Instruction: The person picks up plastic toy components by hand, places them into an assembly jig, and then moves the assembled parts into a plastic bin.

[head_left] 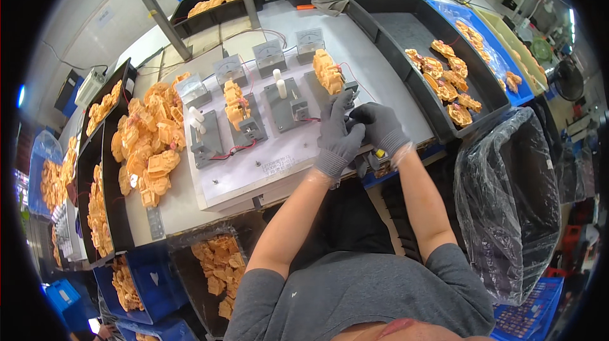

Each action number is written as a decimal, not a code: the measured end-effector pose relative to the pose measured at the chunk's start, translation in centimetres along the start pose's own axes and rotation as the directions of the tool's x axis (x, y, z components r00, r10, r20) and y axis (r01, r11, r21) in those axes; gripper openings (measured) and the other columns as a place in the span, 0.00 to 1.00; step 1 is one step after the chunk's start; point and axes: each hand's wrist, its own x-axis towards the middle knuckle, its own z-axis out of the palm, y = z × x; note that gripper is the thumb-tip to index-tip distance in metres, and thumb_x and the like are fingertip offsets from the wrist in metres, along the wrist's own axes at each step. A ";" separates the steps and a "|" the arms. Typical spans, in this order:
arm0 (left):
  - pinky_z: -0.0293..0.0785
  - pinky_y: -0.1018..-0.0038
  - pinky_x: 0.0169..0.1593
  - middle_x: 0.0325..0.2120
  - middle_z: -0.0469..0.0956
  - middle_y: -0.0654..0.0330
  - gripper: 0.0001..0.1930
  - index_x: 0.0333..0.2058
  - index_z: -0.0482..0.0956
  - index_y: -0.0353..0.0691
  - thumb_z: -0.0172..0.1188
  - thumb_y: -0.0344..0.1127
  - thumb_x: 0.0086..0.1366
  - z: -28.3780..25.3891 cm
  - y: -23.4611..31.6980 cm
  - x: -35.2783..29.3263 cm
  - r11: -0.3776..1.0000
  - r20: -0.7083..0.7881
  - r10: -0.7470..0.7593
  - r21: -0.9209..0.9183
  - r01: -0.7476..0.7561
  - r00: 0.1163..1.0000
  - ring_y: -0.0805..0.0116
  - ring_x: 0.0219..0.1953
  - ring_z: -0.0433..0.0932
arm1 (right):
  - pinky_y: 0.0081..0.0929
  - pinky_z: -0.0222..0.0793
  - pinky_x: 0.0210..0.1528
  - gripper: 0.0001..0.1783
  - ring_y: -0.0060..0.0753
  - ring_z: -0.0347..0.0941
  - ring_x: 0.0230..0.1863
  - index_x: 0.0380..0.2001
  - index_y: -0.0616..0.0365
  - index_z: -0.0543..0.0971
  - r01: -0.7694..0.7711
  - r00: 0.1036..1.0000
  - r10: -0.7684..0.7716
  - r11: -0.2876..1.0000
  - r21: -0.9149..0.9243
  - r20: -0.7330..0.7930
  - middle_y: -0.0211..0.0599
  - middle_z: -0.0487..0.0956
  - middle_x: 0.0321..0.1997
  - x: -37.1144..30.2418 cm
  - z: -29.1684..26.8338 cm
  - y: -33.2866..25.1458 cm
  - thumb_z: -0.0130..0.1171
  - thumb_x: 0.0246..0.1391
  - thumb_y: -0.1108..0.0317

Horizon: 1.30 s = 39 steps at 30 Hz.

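Both my hands wear grey gloves and meet in front of the rightmost grey test fixture. An orange plastic casting stands upright on that fixture, with a thin red wire beside it. My left hand has its fingers bent together at the fixture's front end, touching it. Close against it, my right hand curls its fingers toward the left thumb. Whatever lies between the fingers of either hand is hidden. A second orange casting sits on another fixture to the left. Two more fixtures with white-handled clamps hold no casting.
Several analog meters line the back of the white board. Left of it lies a heap of orange castings. A black tray with several castings stands right. A plastic-lined bin is at my right side.
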 end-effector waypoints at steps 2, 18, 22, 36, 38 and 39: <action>0.68 0.69 0.49 0.49 0.63 0.51 0.32 0.56 0.62 0.40 0.50 0.25 0.48 -0.3 0.9 0.1 0.999 0.041 -0.032 0.018 0.031 0.999 0.58 0.48 0.68 | 0.21 0.70 0.35 0.06 0.19 0.74 0.29 0.29 0.61 0.80 0.013 0.999 -0.010 0.995 0.099 -0.035 0.32 0.80 0.25 1.6 -1.4 0.7 0.60 0.46 0.72; 0.69 0.76 0.45 0.42 0.68 0.60 0.30 0.54 0.65 0.33 0.50 0.20 0.47 0.3 0.6 -1.1 0.922 0.134 -0.182 -0.322 0.216 0.974 0.71 0.40 0.68 | 0.29 0.71 0.43 0.34 0.36 0.76 0.40 0.55 0.55 0.66 0.343 0.670 -0.369 0.923 -0.172 -0.644 0.46 0.77 0.43 14.7 -11.2 -1.3 0.60 0.46 0.52; 0.70 0.76 0.43 0.42 0.65 0.57 0.30 0.55 0.60 0.33 0.51 0.21 0.50 0.0 0.2 -1.0 0.960 -0.115 -0.239 -0.174 0.217 0.964 0.71 0.40 0.67 | 0.27 0.72 0.26 0.32 0.31 0.76 0.28 0.50 0.63 0.70 -0.013 0.649 0.384 0.869 0.495 -0.657 0.42 0.78 0.36 19.6 -19.5 11.8 0.64 0.42 0.58; 0.70 0.76 0.42 0.44 0.65 0.55 0.29 0.54 0.57 0.33 0.51 0.21 0.51 2.3 0.6 -0.2 0.946 -0.147 -0.297 -0.178 0.270 0.943 0.69 0.41 0.68 | 0.28 0.73 0.31 0.34 0.30 0.72 0.36 0.55 0.56 0.64 0.101 0.259 0.287 0.942 0.321 -0.922 0.41 0.75 0.37 20.5 -36.1 28.6 0.61 0.42 0.71; 0.70 0.76 0.41 0.43 0.66 0.56 0.27 0.52 0.60 0.34 0.51 0.20 0.50 1.7 0.2 -0.5 0.933 -0.194 -0.326 -0.227 0.281 0.925 0.69 0.40 0.68 | 0.27 0.72 0.30 0.31 0.29 0.72 0.33 0.53 0.54 0.68 0.186 0.386 0.322 0.890 0.415 -0.864 0.37 0.76 0.34 24.8 -29.3 22.4 0.61 0.42 0.70; 0.70 0.75 0.41 0.41 0.66 0.57 0.25 0.50 0.62 0.35 0.52 0.20 0.49 0.6 0.0 -1.1 0.917 -0.241 -0.349 -0.285 0.277 0.906 0.69 0.40 0.68 | 0.26 0.72 0.31 0.28 0.29 0.73 0.32 0.52 0.53 0.70 0.221 0.546 0.418 0.764 0.606 -0.726 0.35 0.76 0.32 25.0 -24.9 15.7 0.61 0.42 0.69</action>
